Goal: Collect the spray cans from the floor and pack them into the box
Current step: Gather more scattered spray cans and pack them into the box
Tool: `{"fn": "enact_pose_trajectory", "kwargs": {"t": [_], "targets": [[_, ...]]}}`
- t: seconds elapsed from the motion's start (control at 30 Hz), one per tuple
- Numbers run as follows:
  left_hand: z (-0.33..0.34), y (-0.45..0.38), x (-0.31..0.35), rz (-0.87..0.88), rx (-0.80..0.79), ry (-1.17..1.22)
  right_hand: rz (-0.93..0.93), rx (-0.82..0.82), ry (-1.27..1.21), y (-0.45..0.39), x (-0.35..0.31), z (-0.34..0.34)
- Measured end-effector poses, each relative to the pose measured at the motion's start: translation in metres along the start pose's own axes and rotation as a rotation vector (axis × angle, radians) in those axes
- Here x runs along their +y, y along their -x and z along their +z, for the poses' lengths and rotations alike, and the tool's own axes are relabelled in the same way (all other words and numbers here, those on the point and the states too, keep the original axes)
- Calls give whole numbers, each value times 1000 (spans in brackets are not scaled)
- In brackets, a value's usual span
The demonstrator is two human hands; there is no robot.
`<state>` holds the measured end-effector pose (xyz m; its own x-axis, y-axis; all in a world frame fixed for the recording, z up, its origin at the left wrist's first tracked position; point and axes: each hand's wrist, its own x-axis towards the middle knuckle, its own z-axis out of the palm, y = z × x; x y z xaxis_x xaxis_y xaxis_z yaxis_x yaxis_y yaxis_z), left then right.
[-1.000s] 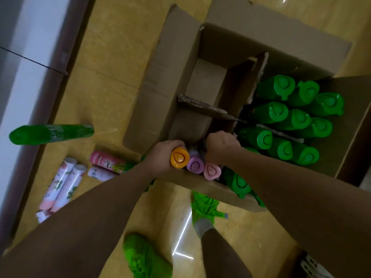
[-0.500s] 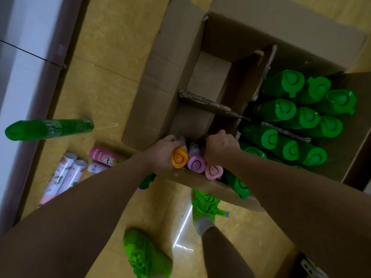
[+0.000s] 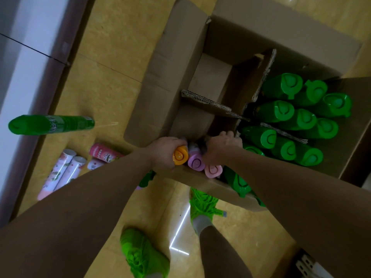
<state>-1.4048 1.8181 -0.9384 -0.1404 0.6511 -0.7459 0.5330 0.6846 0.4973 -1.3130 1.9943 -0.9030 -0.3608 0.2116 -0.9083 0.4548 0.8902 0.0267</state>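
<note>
Green-capped cans [image 3: 289, 115] fill the brown cardboard box [image 3: 281, 35] at right; left hand [image 3: 163, 152] grips the orange-capped can [image 3: 180, 155], right hand [image 3: 219, 147] curls around others; several remain on the floor at left.

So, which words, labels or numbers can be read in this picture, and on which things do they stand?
None reads clearly.
Green can on the floor: white print, too blurred.
Pink can: label print, too small.
Shoe tag: dark letters, not legible.
Caps in the box: only moulded shapes, no text.
</note>
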Motion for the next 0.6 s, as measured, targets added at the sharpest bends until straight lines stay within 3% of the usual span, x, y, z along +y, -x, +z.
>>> {"fn": "enact_pose_trajectory", "kwargs": {"t": [0.13, 0.23, 0.37, 0.6], "targets": [[-1, 17, 7, -31, 40, 89, 38, 86, -26, 13, -9, -1], [1, 39, 11, -22, 226, 155, 38, 220, -27, 29, -25, -2], [2, 74, 2, -53, 447, 282, -55, 330, -49, 50, -57, -4], [19, 161, -59, -210, 635, 291, -210, 407, -31, 91, -143, 7]]}}
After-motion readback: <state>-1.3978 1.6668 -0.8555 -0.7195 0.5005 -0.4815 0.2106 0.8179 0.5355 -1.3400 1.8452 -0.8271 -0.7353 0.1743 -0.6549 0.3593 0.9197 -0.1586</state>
